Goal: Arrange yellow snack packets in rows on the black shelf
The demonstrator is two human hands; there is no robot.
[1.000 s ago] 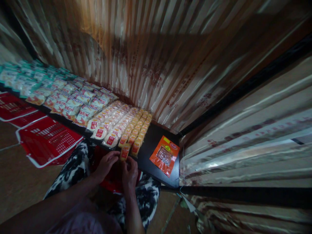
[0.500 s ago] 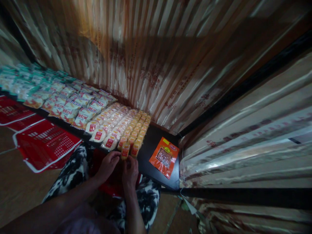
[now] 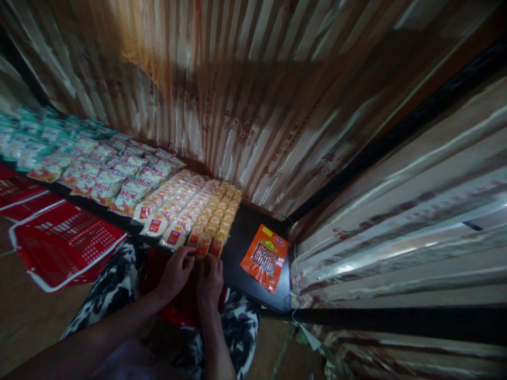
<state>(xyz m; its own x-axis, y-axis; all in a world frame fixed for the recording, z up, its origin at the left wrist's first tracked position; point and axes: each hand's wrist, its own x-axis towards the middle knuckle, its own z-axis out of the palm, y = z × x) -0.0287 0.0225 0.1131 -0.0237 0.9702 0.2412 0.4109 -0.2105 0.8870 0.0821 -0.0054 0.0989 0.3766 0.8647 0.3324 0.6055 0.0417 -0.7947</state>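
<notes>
A small yellow snack packet [image 3: 203, 244] with a red label stands at the front end of the yellow rows on a black shelf [image 3: 246, 215]. My left hand [image 3: 177, 272] is closed, thumb and fingers pinching at the packet's lower left edge. At its lower right edge, my right hand [image 3: 209, 279] is closed too, with its fingertips against the packet. Directly beside it stands another yellow packet [image 3: 217, 244]. Left of these run rows of clear-wrapped white round snacks [image 3: 174, 236]. The fingers hide the packet's bottom.
Larger white snack bags [image 3: 130, 195] and green-topped bags [image 3: 34, 150] fill the shelf leftward. An orange packet [image 3: 266, 257] lies flat near the shelf's right end. Red baskets [image 3: 65, 237] stand at lower left. Striped plastic sheeting [image 3: 237, 105] hangs behind.
Both hands have brought the yellow packet back against the front of its row, level with its neighbour. The view has shifted slightly.
</notes>
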